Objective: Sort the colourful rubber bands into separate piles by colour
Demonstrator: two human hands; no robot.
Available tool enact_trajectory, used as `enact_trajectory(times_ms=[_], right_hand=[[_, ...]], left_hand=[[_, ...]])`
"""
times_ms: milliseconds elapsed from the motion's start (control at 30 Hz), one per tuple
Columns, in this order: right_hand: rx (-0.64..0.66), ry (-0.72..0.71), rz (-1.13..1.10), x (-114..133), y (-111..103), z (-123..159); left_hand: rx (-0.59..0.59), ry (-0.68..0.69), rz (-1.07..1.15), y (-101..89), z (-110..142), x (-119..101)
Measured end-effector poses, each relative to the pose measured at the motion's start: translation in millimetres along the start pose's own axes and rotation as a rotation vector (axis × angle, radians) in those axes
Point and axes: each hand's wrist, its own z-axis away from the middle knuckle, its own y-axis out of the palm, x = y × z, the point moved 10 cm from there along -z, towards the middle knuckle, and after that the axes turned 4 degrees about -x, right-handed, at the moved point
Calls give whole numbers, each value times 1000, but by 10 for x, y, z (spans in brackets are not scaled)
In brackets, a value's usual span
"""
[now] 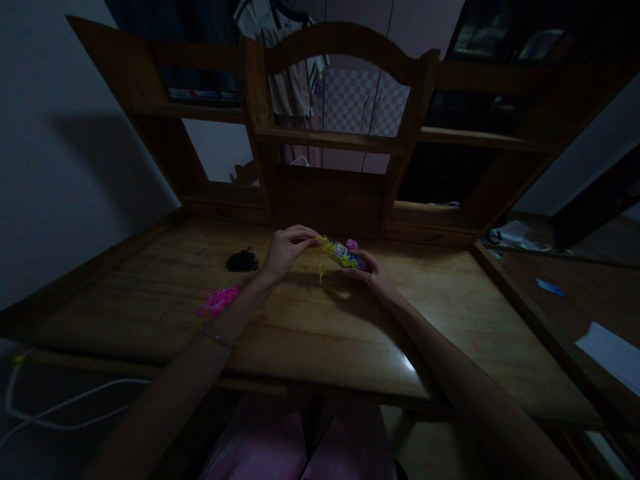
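Note:
My two hands meet above the middle of a wooden desk (300,333). A small clear packet of yellow bits (341,253) with a white label hangs tilted between them. My right hand (373,273) grips its lower end. My left hand (287,250) pinches its upper end, fingers curled. Several small yellow pieces (320,270) lie scattered on the desk just under the packet. A pink object (352,244) shows right behind the packet.
A pile of pink pieces (219,301) lies on the desk at the left. A black pile (242,261) sits beyond it. A wooden shelf unit (340,140) rises at the desk's back. Papers (607,350) lie on the surface to the right.

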Motion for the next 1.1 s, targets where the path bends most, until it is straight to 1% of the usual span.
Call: enact_trajectory(times_ms=[67, 133, 200, 300, 400, 533, 667, 733, 800, 867, 1033, 1100], right_hand=[[5, -11, -13, 1, 7, -2], [10, -19, -18, 6, 14, -2], [15, -25, -15, 15, 21, 1], [27, -31, -2, 43, 37, 11], [37, -42, 13, 77, 50, 23], [29, -17, 5, 56, 36, 23], [15, -17, 6, 42, 11, 14], [23, -31, 11, 60, 22, 18], [42, -44, 13, 81, 50, 30], [59, -48, 18, 95, 81, 46], [91, -47, -17, 101, 133, 65], [86, -31, -12, 88, 127, 59]], left_hand=[[21, 61, -39, 8, -4, -64], [46, 73, -54, 28, -7, -72], [57, 40, -18, 42, -8, -35], [23, -22, 58, 20, -4, 31], [15, -41, 30, 15, 9, 53], [68, -29, -22, 49, 23, 22], [133, 20, -16, 112, 20, -60], [117, 27, 15, 104, 10, -76], [88, 6, 41, 84, 2, -55], [85, -6, 32, 84, 2, -41], [86, 45, -140, 79, -5, -78], [63, 58, -156, 50, -19, -77]])
